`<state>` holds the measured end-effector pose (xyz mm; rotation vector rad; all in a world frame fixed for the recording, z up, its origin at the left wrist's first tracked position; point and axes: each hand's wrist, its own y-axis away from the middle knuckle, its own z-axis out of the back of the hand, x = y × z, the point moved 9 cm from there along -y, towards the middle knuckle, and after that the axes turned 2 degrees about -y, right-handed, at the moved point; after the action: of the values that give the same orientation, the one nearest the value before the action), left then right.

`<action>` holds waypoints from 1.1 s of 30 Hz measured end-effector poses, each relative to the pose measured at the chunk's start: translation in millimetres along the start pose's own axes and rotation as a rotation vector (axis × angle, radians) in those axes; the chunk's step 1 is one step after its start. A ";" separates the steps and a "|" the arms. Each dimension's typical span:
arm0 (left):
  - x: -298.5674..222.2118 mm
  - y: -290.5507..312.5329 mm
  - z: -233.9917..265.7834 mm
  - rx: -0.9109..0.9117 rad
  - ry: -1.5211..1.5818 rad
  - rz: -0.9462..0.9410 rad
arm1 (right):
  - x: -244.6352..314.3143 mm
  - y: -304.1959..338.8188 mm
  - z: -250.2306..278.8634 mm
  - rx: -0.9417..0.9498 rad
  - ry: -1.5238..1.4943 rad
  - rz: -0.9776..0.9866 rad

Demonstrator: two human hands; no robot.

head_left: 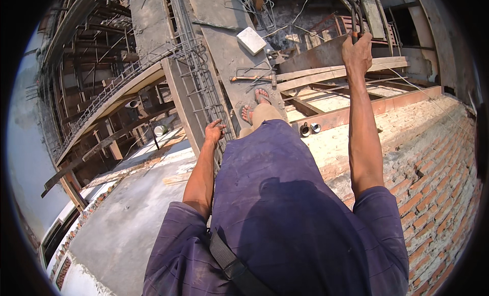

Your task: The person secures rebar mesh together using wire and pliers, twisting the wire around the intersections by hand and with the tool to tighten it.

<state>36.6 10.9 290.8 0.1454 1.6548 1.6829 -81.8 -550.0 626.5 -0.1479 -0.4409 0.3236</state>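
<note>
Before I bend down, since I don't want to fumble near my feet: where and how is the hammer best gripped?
Probably mid-handle, from above and the near side. The hammer lies crosswise with its head to the right, leaving a long, slim handle; the bent wire close along its far side makes that approach look more awkward.

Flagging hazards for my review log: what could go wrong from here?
The hammer with a brown wooden handle lies just ahead of the sandalled feet and could trip them.
The grey steel rebar cage close to the left hand might scratch its bare skin.
The dark, two-handled metal tool in the outstretched right hand could drop if the grip slips.
</note>
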 end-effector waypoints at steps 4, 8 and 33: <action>3.5 -4.1 0.8 -0.003 0.031 0.006 | 3.9 -0.4 -1.2 0.001 0.017 0.006; -1.7 -2.6 -1.8 0.013 -0.001 -0.022 | -1.2 -1.1 1.7 -0.041 0.024 0.025; 32.4 12.3 -53.7 0.128 0.287 0.053 | -17.9 -13.6 -15.1 -0.044 0.167 0.105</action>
<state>-21.9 -12.5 280.1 0.0091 1.9874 1.6985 -86.7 -569.9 608.9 -0.2396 -0.2756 0.4020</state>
